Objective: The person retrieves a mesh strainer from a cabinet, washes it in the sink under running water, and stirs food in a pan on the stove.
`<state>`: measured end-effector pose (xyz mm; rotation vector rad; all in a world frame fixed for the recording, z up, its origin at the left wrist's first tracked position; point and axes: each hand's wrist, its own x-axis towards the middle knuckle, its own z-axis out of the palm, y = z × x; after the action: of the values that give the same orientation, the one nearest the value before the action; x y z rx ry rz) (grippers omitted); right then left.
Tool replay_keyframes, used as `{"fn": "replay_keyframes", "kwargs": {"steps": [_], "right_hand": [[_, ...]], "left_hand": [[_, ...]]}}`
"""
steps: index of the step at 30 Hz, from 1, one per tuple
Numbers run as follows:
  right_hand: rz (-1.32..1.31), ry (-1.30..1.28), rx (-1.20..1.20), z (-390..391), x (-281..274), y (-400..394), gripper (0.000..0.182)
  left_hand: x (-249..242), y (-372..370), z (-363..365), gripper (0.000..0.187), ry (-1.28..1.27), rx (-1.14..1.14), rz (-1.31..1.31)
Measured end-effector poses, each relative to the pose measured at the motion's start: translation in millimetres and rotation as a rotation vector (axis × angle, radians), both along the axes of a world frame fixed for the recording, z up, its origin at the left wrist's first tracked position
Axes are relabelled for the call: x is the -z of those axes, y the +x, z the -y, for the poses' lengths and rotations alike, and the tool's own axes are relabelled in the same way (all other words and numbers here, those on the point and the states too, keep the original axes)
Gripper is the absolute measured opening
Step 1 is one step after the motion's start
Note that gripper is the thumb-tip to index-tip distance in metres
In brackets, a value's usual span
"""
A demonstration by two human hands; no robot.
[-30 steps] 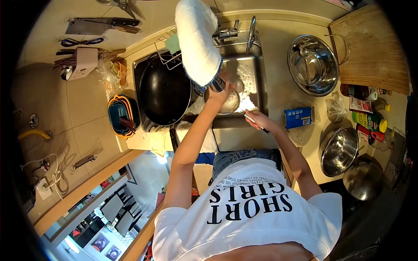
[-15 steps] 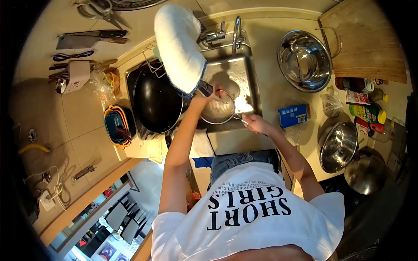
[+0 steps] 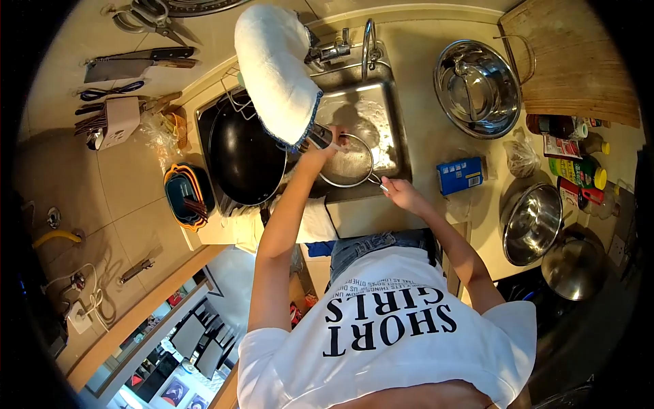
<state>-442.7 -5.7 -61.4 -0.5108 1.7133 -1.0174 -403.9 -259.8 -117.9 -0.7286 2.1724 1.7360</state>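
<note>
My right hand is closed around the short handle of a round wire-mesh strainer, which is held over the front part of the steel sink. My left hand is at the strainer's left rim, its fingers partly hidden, so their grip cannot be made out. Just above it is a dark, shiny handle-like piece. A thick white fluffy cloth with a blue stitched edge covers part of the tap and the view beside it. A black wok stands left of the strainer.
On the right counter are two steel bowls, a blue box, a tied plastic bag and several bottles. Nested plastic tubs, a knife block and a cleaver are at the left.
The strainer and my right hand have shifted slightly right within the view. My left hand stays by the strainer's rim. The whole view has moved a little.
</note>
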Motion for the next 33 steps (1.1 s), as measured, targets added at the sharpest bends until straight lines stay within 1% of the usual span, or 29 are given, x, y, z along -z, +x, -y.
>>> {"fn": "replay_keyframes", "kwargs": {"steps": [1, 2, 4, 5, 6, 7, 8, 10, 11, 13, 14, 15, 16, 17, 18, 19, 20, 21, 22, 23, 24, 25, 26, 27, 28, 30, 31, 32, 33], "right_hand": [[-0.001, 0.001, 0.001, -0.1, -1.8, -1.2, 0.05], [-0.007, 0.027, -0.017, 0.0, -4.2, -2.7, 0.049], [-0.013, 0.054, -0.033, 1.0, -12.5, -4.4, 0.048], [-0.14, 0.042, -0.055, 1.6, -15.5, -4.7, 0.045], [-0.269, 0.029, -0.076, 2.2, -16.7, -5.7, 0.043], [-0.269, 0.029, -0.074, 1.3, -15.6, -6.6, 0.043], [-0.303, 0.037, -0.076, -0.1, -13.0, -8.0, 0.042], [-0.335, 0.046, -0.076, -3.2, -8.9, -8.8, 0.04], [-0.365, 0.034, -0.073, -5.0, -7.4, -9.1, 0.04], [-0.395, 0.022, -0.073, -8.1, -3.5, -8.2, 0.04], [-0.412, -0.007, -0.002, -9.2, -0.7, -6.8, 0.04], [-0.429, -0.038, 0.07, -9.3, 0.7, -7.0, 0.04], [-0.429, -0.039, 0.068, -8.4, -1.0, -8.5, 0.04], [-0.464, -0.024, 0.06, -6.4, -3.5, -10.4, 0.039], [-0.499, -0.01, 0.053, -4.5, -4.7, -11.1, 0.039], [-0.495, -0.011, 0.054, -3.9, -2.5, -9.5, 0.039], [-0.495, -0.002, 0.045, -3.7, 1.1, -8.4, 0.038], [-0.497, 0.008, 0.036, -3.9, 3.0, -8.3, 0.037], [-0.497, 0.009, 0.035, -4.1, 1.6, -8.5, 0.037], [-0.523, 0.016, 0.036, -3.6, -1.0, -9.1, 0.036], [-0.551, 0.023, 0.037, -2.5, -2.5, -9.6, 0.035], [-0.552, 0.023, 0.038, -1.0, -2.4, -9.1, 0.035], [-0.502, 0.038, 0.105, 0.8, -1.8, -8.3, 0.034], [-0.452, 0.051, 0.172, 1.8, -1.2, -7.9, 0.033], [-0.454, 0.05, 0.173, 2.4, -0.8, -8.0, 0.033], [-0.385, -0.056, 0.186, 1.9, 0.1, -7.7, 0.035], [-0.387, -0.053, 0.185, 0.8, 3.7, -6.7, 0.035], [-0.324, -0.074, 0.196, -0.6, 9.4, -4.8, 0.036], [-0.261, -0.096, 0.208, 0.0, 7.2, -4.6, 0.038]], "left_hand": [[-0.7, -1.2, -1.6, 0.03, 0.136, -0.072, 0.064], [-2.0, -1.7, -1.6, 0.03, 0.136, -0.07, 0.064], [-19.5, -5.5, -5.0, 0.037, -0.579, 0.4, 0.04], [-16.4, -4.4, -6.5, 0.037, -0.579, 0.403, 0.039], [-14.5, -4.9, -9.5, 0.039, -0.633, 0.347, 0.066], [-12.6, -4.7, -12.3, 0.041, -0.686, 0.291, 0.096], [-10.8, -4.5, -13.3, 0.041, -0.687, 0.292, 0.096], [-33.4, -11.4, -19.6, 0.044, -0.629, 0.247, 0.155], [-29.6, -10.1, -16.2, 0.044, -0.628, 0.249, 0.154], [-13.4, -0.7, -1.6, 0.043, -0.19, 0.118, -0.052], [-6.5, 6.5, 4.4, 0.043, -0.19, 0.119, -0.053], [-1.5, 13.5, 10.1, 0.039, -0.073, 0.08, -0.126], [6.3, 21.6, 12.0, 0.037, 0.045, 0.039, -0.197], [16.7, 28.2, 5.1, 0.036, 0.136, -0.157, -0.062], [-0.1, 24.4, -4.9, 0.036, 0.133, -0.159, -0.06], [-32.9, 14.3, -16.6, 0.036, -0.053, -0.222, 0.062], [-51.5, 7.5, -22.4, 0.037, -0.238, -0.283, 0.182], [-39.5, 10.0, -21.1, 0.037, -0.299, -0.299, 0.285], [-19.6, 15.9, -20.3, 0.037, -0.298, -0.3, 0.285], [2.7, 22.1, -20.1, 0.04, -0.124, -0.423, 0.077], [13.8, 23.8, -21.0, 0.042, 0.051, -0.539, -0.135], [-0.1, 17.3, -26.6, 0.042, 0.051, -0.538, -0.136], [-14.0, 10.2, -34.1, 0.041, 0.264, -0.638, -0.034], [-24.6, 4.4, -42.0, 0.044, 0.478, -0.734, 0.071], [-18.3, 2.5, -49.2, 0.044, 0.477, -0.733, 0.069], [-12.5, -1.3, -62.8, 0.046, 0.138, -0.867, 0.029], [-18.3, -2.6, -66.0, 0.044, 0.192, -0.876, 0.037], [-14.6, -2.8, -67.6, 0.044, 0.196, -0.875, 0.037], [-9.9, -2.4, -68.5, 0.042, 0.171, -0.834, -0.086]]}}
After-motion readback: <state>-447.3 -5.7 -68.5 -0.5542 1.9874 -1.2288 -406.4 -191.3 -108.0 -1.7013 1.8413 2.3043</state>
